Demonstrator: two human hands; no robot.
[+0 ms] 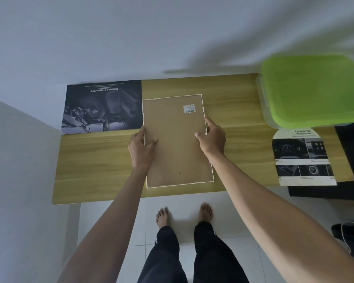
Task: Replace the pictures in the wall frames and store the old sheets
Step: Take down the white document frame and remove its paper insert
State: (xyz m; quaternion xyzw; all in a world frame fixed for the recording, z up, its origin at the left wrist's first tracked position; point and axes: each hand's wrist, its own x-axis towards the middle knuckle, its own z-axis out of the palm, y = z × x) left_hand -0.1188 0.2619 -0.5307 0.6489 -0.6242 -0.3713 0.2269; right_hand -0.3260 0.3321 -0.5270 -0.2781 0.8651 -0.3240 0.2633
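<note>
Brown backing of the frame (177, 141) lies face-down between 2 hands, left hand (140, 149) and right hand (212, 137) pinching its side edges.

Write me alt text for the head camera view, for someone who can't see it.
A picture frame lies face down on a wooden table, its brown backing up, with the left hand and right hand at its side edges. A dark car poster lies left; a green-lidded box and a printed sheet sit right.
</note>
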